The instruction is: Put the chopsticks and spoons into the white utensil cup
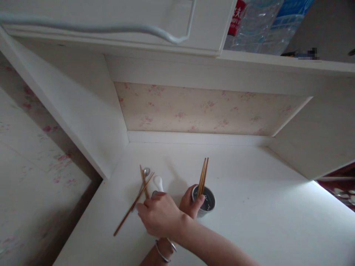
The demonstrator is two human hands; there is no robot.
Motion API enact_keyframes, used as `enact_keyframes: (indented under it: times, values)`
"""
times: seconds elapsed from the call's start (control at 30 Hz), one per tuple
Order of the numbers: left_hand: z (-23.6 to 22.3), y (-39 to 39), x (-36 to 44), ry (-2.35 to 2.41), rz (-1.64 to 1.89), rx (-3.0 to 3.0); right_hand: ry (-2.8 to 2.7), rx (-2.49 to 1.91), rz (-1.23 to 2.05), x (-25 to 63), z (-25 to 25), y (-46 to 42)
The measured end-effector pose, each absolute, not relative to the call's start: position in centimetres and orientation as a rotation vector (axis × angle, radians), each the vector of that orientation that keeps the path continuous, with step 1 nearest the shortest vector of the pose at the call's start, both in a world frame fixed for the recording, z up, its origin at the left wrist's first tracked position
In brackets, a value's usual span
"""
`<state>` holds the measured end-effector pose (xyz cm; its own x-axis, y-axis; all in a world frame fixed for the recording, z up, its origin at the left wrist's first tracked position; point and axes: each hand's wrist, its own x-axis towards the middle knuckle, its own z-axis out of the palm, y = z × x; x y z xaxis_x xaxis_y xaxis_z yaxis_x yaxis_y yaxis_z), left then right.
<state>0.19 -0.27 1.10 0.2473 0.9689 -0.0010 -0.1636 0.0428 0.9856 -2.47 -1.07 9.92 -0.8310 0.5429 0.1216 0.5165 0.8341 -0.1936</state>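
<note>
My left hand (190, 203), with a bracelet at its wrist, is wrapped round the left side of a grey utensil cup (211, 210). The cup stands on the counter, dark inside with small holes in its bottom, and several wooden chopsticks (203, 177) lean upright in it. Crossing over my left forearm, my right hand (161, 213) is curled down at a small pile of utensils. Loose chopsticks (124, 221), a metal spoon (146, 171) and a white spoon (158, 181) lie there. The right fingertips are hidden beneath the hand, so what they grip does not show.
The white counter (249, 221) sits in a niche with side panels and a floral back wall (194, 111). Overhead is a cabinet door with a long handle (111, 29), beside a shelf with plastic bottles (252, 26). A gap runs along the counter's left edge.
</note>
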Motion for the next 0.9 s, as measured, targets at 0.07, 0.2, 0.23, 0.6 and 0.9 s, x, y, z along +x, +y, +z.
enact_keyframes:
  times: [0.07,0.2,0.23,0.6,0.9]
  values:
    - [0.7,0.0,0.3,0.918,1.110,1.211,-2.938,-0.834,0.172,-4.7,8.9,-0.3]
    - [0.1,0.4,0.3,0.894,1.090,1.255,-3.061,-0.964,0.189,-7.7,7.3,0.9]
    - [0.0,0.5,0.3,0.890,1.079,1.261,-3.075,-0.986,0.199,-8.2,7.0,1.2]
    - [-0.2,0.5,0.0,0.863,1.106,1.310,-3.059,-0.998,0.165,-8.8,4.5,2.6]
    - [0.6,0.2,-0.3,0.930,1.119,1.239,-2.736,-1.041,0.315,-5.5,9.8,0.8]
